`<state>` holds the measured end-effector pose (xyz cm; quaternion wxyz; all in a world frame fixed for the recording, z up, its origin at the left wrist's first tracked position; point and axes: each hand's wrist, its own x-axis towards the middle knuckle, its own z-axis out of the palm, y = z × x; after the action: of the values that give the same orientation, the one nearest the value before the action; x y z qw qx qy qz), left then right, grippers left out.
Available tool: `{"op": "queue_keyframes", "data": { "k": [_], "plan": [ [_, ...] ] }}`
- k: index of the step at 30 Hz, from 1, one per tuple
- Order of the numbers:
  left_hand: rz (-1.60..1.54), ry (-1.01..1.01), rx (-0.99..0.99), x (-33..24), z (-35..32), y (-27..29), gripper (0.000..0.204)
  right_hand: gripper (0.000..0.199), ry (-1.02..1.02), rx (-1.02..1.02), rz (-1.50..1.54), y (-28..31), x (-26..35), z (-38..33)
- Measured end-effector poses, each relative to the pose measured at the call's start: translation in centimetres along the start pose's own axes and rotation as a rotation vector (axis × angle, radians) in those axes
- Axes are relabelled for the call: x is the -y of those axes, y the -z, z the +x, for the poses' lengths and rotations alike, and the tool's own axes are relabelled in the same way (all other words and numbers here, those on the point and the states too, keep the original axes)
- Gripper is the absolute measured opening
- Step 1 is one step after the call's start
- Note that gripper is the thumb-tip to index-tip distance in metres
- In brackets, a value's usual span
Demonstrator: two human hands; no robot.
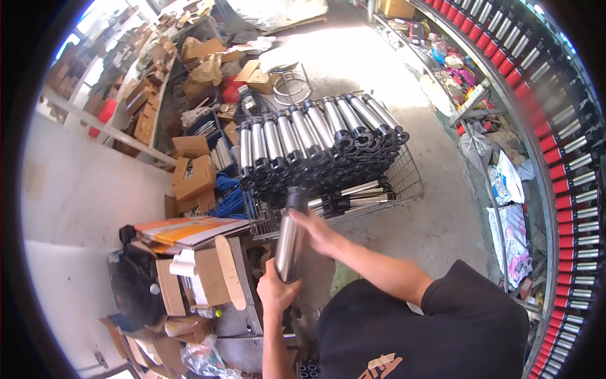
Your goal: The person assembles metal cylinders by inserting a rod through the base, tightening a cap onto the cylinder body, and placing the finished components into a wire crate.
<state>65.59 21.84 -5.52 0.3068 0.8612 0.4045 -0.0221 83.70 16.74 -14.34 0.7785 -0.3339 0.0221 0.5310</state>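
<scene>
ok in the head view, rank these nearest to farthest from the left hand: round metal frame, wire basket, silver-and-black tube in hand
1. Silver-and-black tube: gripped by the left hand at its lower end
2. Wire basket: ahead, slightly right
3. Round metal frame: on the floor beyond the basket

Beyond the wire basket, the concrete floor is washed out by strong glare. Nearer than the basket, the gripped metal cylinder is softened by blur; to its right, red-and-silver cylinders are bowed by fisheye distortion and partly smeared.
</scene>
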Motion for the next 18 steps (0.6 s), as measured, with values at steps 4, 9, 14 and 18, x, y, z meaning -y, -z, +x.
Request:
{"op": "queue_keyframes", "data": {
  "k": [4,9,14,18],
  "plan": [
    [-0.163,-0.477,0.016,-3.9,3.3,-0.2,0.058,0.032,-0.201,-0.345,0.139,4.3,-4.3,-2.9],
    [-0.461,0.019,-0.034,-1.4,3.0,-1.5,0.042,0.026,-0.273,-0.584,0.397,19.6,-0.2,9.1],
    [-0.485,0.264,0.085,6.8,-0.3,-5.1,0.032,0.036,-0.123,-0.908,0.216,34.9,-0.9,19.3],
    [-0.433,0.4,0.049,19.3,-10.9,-8.8,0.028,0.05,-0.033,-1.537,-0.66,37.9,-3.1,21.0]
  ]
}}
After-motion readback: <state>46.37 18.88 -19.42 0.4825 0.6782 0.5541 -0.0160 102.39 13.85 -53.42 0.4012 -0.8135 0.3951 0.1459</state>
